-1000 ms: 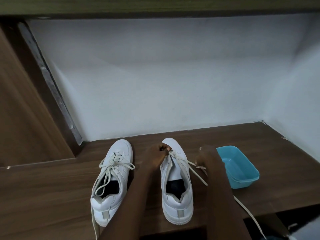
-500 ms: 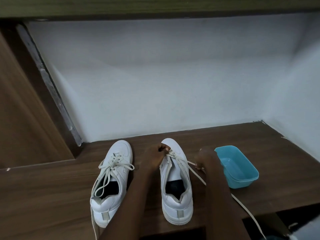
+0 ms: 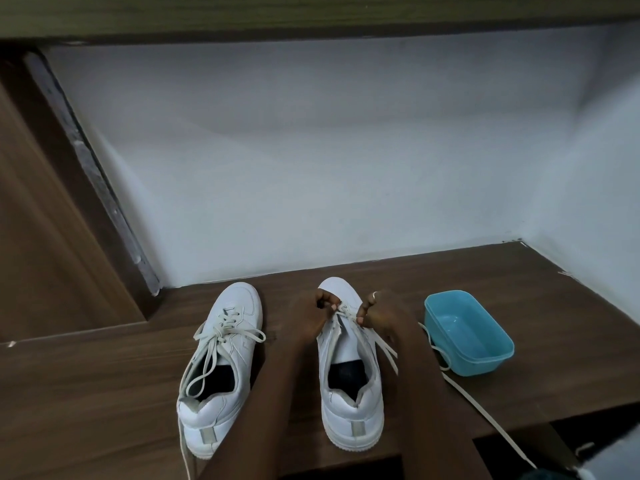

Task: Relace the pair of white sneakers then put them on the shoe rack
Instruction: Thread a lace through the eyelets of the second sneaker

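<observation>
Smooth white sneakers (image 3: 349, 368) on matt wood-grain shelf (image 3: 104, 393); glossy plastic tub (image 3: 485, 355).

One blue plastic tub (image 3: 468, 332) stands open and upright on the brown wooden table (image 3: 86, 393), at its right side. Pale wall (image 3: 311, 168) behind. A wooden panel (image 3: 41, 237), possibly a door, stands left.

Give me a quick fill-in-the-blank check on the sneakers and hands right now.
1. Both hands work the lace of the ____ sneaker.
2. The tub beside that sneaker is ____ in colour.
3. The left sneaker already has a ____ threaded through it.

Missing words: right; blue; lace
</observation>
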A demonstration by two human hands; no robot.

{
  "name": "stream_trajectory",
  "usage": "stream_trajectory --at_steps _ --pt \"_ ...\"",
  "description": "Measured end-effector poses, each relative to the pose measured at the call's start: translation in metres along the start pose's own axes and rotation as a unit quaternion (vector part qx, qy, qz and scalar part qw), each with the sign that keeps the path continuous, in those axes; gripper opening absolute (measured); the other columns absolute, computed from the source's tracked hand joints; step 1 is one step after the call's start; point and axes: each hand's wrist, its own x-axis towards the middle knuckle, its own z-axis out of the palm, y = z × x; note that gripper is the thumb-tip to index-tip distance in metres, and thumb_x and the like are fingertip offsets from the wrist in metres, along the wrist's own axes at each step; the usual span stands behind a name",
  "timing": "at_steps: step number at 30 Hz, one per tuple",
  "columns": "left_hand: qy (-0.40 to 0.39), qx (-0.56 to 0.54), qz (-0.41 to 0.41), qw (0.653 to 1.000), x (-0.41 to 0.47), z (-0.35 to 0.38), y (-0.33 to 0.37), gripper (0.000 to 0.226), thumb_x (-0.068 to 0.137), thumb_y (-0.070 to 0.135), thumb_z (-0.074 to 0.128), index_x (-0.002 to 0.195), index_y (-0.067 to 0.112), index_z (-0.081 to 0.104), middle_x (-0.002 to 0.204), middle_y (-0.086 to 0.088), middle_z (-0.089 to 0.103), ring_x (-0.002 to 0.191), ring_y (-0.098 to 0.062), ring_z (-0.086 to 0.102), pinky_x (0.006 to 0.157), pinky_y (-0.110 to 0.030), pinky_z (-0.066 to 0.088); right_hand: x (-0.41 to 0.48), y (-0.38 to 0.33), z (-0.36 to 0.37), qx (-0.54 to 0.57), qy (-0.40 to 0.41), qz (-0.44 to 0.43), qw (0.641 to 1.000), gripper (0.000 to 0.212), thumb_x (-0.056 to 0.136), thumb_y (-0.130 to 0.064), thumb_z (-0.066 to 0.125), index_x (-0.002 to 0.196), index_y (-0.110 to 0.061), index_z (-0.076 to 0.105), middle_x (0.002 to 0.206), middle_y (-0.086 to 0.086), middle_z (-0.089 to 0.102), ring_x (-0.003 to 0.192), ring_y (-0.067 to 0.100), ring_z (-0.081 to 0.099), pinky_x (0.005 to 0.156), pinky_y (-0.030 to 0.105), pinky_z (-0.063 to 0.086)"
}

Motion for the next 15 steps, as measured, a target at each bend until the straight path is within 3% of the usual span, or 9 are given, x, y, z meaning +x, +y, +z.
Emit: stream_trajectory --at_steps 3,5,7,8,10,12,15 --pt "-0.001 0.024 0.008 1.000 0.001 0.000 -0.002 0.016 0.089 0.002 0.058 0.100 0.002 0.068 0.086 0.001 0.063 0.070 0.001 0.052 0.062 -0.002 0.039 0.000 0.000 -0.001 -0.063 0.004 0.064 0.996 0.019 0.082 -0.005 0.062 0.069 -0.008 0.049 0.074 0.004 0.051 0.067 0.018 0.046 0.052 0.022 0.035" --pt "-0.009 0.051 0.006 0.999 0.002 0.000 -0.004 0.016 0.087 0.002 0.058 0.099 0.006 0.069 0.087 0.000 0.064 0.069 -0.004 0.053 0.060 -0.004 0.038 -0.001 -0.001 0.001 -0.067 -0.003 0.086 0.994 0.026 0.082 -0.006 0.063 0.064 -0.009 0.044 0.067 0.002 0.044 0.064 0.017 0.047 0.053 0.023 0.040" --pt "-0.015 0.062 0.002 0.998 0.002 -0.001 -0.007 0.019 0.086 0.000 0.056 0.098 0.008 0.069 0.089 -0.002 0.065 0.073 -0.011 0.056 0.058 -0.006 0.038 -0.001 -0.004 0.003 -0.091 -0.001 0.105 0.990 0.031 0.082 -0.006 0.063 0.060 -0.009 0.042 0.063 0.003 0.042 0.055 0.014 0.042 0.047 0.020 0.033" --pt "-0.016 0.066 0.003 0.998 0.003 -0.001 -0.008 0.020 0.087 0.000 0.055 0.097 0.009 0.070 0.090 -0.003 0.066 0.075 -0.013 0.057 0.059 -0.007 0.039 0.002 -0.003 0.005 -0.089 0.004 0.109 0.990 0.031 0.082 -0.006 0.064 0.060 -0.008 0.042 0.063 0.004 0.043 0.054 0.014 0.041 0.048 0.019 0.033" --pt "-0.013 0.079 0.005 0.997 0.002 -0.002 -0.007 0.020 0.088 0.004 0.055 0.095 0.013 0.071 0.093 0.000 0.068 0.080 -0.011 0.058 0.066 -0.011 0.041 0.004 -0.001 0.008 -0.092 0.000 0.123 0.988 0.023 0.082 -0.007 0.065 0.065 -0.006 0.049 0.070 0.008 0.051 0.064 0.019 0.050 0.066 0.021 0.043" --pt "-0.001 0.092 0.005 0.996 0.001 -0.003 -0.004 0.019 0.088 0.009 0.056 0.094 0.017 0.071 0.096 0.003 0.069 0.083 -0.007 0.056 0.072 -0.017 0.041 0.001 0.001 0.008 -0.076 -0.012 0.131 0.988 0.008 0.085 -0.009 0.063 0.090 -0.002 0.061 0.092 0.012 0.059 0.089 0.024 0.058 0.083 0.028 0.045" --pt "0.011 0.094 0.023 0.995 0.000 -0.003 0.002 0.019 0.090 0.013 0.055 0.095 0.020 0.072 0.099 0.006 0.069 0.084 -0.003 0.054 0.067 -0.009 0.037 -0.012 -0.001 0.001 -0.144 -0.050 0.110 0.982 0.030 0.095 -0.021 0.052 0.119 -0.002 0.057 0.109 0.012 0.058 0.100 0.023 0.055 0.085 0.031 0.043"
